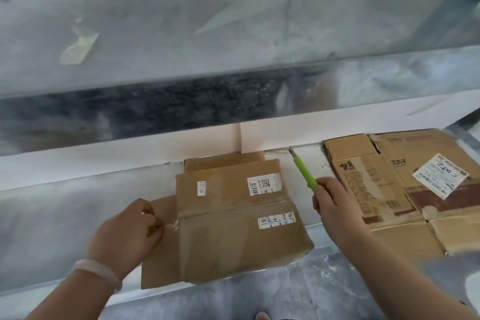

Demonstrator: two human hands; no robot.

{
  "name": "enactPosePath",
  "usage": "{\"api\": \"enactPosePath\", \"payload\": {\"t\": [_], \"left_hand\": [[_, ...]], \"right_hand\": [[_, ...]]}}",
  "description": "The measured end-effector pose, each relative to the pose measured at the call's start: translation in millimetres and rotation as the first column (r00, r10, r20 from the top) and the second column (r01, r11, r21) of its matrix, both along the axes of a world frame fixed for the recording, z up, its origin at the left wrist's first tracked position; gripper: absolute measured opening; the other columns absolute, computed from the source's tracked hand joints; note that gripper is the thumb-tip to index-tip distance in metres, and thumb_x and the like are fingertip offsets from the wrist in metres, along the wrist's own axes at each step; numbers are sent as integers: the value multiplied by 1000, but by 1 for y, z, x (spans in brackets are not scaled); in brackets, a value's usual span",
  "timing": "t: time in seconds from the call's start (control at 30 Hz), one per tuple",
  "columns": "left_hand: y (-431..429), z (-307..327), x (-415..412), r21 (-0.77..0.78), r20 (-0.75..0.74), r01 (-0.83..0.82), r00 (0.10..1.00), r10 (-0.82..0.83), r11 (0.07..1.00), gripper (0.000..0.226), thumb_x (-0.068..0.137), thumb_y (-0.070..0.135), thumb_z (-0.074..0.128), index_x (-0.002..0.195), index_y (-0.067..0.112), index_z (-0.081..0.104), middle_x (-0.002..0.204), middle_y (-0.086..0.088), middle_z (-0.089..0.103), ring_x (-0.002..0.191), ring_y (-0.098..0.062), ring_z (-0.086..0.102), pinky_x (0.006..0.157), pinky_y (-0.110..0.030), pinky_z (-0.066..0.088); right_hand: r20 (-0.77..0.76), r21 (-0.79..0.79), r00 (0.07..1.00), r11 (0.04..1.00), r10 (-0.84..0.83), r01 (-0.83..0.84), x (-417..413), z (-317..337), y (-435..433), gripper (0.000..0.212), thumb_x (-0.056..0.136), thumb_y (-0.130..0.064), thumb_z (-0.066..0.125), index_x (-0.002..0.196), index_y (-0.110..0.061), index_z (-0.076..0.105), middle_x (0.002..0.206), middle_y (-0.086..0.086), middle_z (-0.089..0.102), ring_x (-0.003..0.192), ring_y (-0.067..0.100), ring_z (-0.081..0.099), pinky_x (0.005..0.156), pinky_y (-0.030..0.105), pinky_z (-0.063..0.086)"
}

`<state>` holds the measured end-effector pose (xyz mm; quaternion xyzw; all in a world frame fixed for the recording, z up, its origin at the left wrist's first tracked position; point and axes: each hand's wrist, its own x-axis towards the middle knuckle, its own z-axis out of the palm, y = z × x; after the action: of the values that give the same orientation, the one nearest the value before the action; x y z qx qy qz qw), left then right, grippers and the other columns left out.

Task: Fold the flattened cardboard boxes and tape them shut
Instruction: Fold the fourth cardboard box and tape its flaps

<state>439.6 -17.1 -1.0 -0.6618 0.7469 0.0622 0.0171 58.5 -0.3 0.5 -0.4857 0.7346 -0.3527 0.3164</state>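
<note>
A small brown cardboard box (233, 218) with white labels lies on the low white ledge (78, 182), its seam covered with clear tape. My left hand (130, 234) pinches the end of the clear tape (170, 227) at the box's left side, over a side flap. My right hand (335, 205) grips a green utility knife (305, 174), lifted to the right of the box with its blade pointing up and away toward the wall. A larger flattened cardboard box (405, 189) with a white shipping label lies to the right.
A shiny metal-clad wall (181, 47) rises behind the ledge, with a scrap of old tape (78, 49) stuck on it. Grey marbled floor (285, 293) runs below the ledge's front edge. A toe (261, 316) shows at the bottom.
</note>
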Motion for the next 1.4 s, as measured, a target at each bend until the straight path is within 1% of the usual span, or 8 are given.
{"api": "enactPosePath", "payload": {"t": [0.23,0.4,0.5,0.6,0.73,0.87,1.13,1.4], "left_hand": [[-4,1,13,63,-27,100,995,-98,993,26,91,47,49,98,39,73,102,18,53,88,-4,57,71,-24,48],[-8,-2,25,48,-85,180,981,-176,982,25,89,42,51,93,32,74,96,12,52,88,-9,58,67,-26,45],[-11,-2,29,40,-156,202,969,-194,979,25,88,42,53,85,30,75,89,13,48,81,-11,57,61,-25,37],[-13,-2,33,36,-199,241,953,-229,970,29,90,43,51,81,29,74,88,12,49,75,-10,54,57,-25,35],[-13,-4,37,8,-241,261,937,-251,965,30,92,43,50,78,29,72,91,13,49,73,-7,52,57,-23,37],[-11,-7,37,-30,-278,276,921,-273,961,26,93,43,51,84,31,73,94,14,50,74,-5,52,61,-22,45],[-16,-7,39,-31,-336,250,909,-246,968,25,90,43,55,81,30,74,95,14,50,75,-5,52,66,-24,48],[-15,-5,39,-9,-396,263,885,-245,965,22,88,43,59,77,31,74,93,17,48,76,-3,50,64,-18,40]], "right_hand": [[205,44,973,992,104,-115,99,38,60,19,90,-30,67,101,-40,56,69,2,56,54,8,48,54,29,39],[11,42,981,980,192,-192,174,40,86,19,97,-30,56,94,-48,61,78,-15,67,68,0,59,57,11,42],[-86,117,936,937,340,-329,214,38,94,43,98,-26,47,125,-59,41,78,-10,60,66,5,56,54,16,42],[-211,165,877,900,431,-403,249,32,90,58,97,-18,40,145,-48,26,99,-8,56,84,12,58,69,25,45],[-331,363,818,864,470,-350,273,27,75,70,98,-10,38,156,-36,8,118,3,53,98,24,61,78,31,47],[-435,489,734,821,522,-294,285,26,66,80,97,-5,43,156,-32,-4,121,4,49,88,19,59,70,28,44],[-478,550,683,795,552,-257,290,25,55,76,99,-8,40,156,-33,-3,118,4,50,82,20,53,69,30,44],[-452,557,667,772,592,-308,284,22,48,75,98,-9,42,156,-31,0,120,7,51,100,26,60,76,34,49]]}}
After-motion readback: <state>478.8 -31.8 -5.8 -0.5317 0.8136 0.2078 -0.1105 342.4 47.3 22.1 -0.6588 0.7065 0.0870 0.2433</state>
